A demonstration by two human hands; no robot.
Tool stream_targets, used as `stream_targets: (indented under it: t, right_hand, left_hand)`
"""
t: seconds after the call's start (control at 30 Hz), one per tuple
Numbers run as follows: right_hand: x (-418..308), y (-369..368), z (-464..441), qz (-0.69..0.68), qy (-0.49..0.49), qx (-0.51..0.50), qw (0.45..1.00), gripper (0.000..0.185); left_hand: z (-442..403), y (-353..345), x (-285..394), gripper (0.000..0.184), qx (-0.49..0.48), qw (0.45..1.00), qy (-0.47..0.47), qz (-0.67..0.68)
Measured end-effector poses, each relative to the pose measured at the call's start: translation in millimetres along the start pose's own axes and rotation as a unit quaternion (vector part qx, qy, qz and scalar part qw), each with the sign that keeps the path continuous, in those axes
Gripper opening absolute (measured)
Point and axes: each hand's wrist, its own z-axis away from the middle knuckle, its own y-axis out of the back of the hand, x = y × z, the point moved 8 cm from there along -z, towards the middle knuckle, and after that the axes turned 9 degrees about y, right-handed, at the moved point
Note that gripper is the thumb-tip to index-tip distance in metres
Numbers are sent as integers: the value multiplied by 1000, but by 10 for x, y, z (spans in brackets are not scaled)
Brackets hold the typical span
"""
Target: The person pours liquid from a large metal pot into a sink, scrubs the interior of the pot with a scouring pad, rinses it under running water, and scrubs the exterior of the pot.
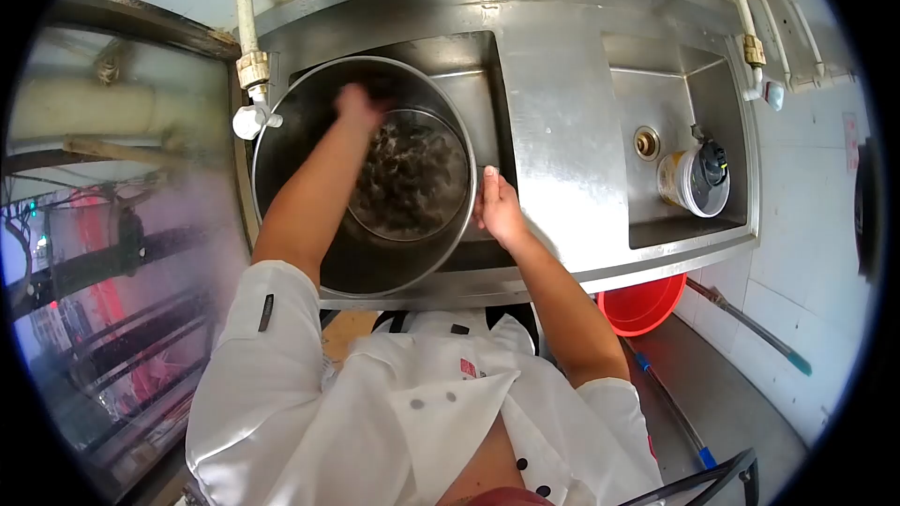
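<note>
A large round metal pot point(445, 103) sits in the left basin of the steel sink, with its wall tilted toward me. Inside it are dark liquid and dark, clumped pieces point(408, 183) that I cannot make out. My left hand point(361, 108) reaches into the pot near its far wall. Motion smears its fingers, so their grip does not show. At the pot's right edge, my right hand point(500, 209) holds against the rim from outside, thumb pointing up and the other fingers partly hidden.
In the right basin point(684, 66) a white bucket point(689, 183) holding a dark object lies tilted near a drain point(647, 142). Taps hang at left point(255, 117) and right point(755, 80). A red basin point(647, 305) and long handles stand below the counter. A window point(122, 225) borders the left.
</note>
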Motion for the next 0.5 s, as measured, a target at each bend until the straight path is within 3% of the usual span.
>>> stream_targets:
  t: [0.03,0.1,0.2,0.23,0.27,0.3,0.33,0.4,0.43,0.5]
  right_hand:
    - [18,-19,7,15,4,-10,1000,54]
    - [-11,-18,-12,5,7,-9,1000,55]
    - [74,-23,-6,8,-2,-20,1000,54]
    - [40,-27,-1,-5,-6,-15,1000,53]
    - [9,-47,-5,-19,-8,-11,1000,53]
    - [8,-68,13,-16,-12,-14,1000,53]
    - [-20,-63,5,-22,-7,-6,1000,52]
    - [-23,-67,-17,-39,0,4,999,50]
    - [-24,-77,-6,-39,2,1,999,50]
    - [-10,-67,17,-19,-1,-3,1000,49]
  left_hand:
    - [18,378,254,27,3,1000,-3,2]
    - [112,1173,581,27,130,981,-96,111]
    - [413,694,303,26,144,980,-72,120]
    - [-46,562,83,19,108,991,-52,53]
    - [-159,296,-304,16,56,953,-2,-299]
    - [421,-135,-809,19,-5,783,81,-617]
    - [1107,-593,-1300,25,-121,512,78,-847]
    - [1207,214,-2420,34,-373,374,-74,-846]
    - [1057,303,-2489,34,-370,374,-76,-847]
    - [941,533,-2740,34,-471,185,-24,-862]
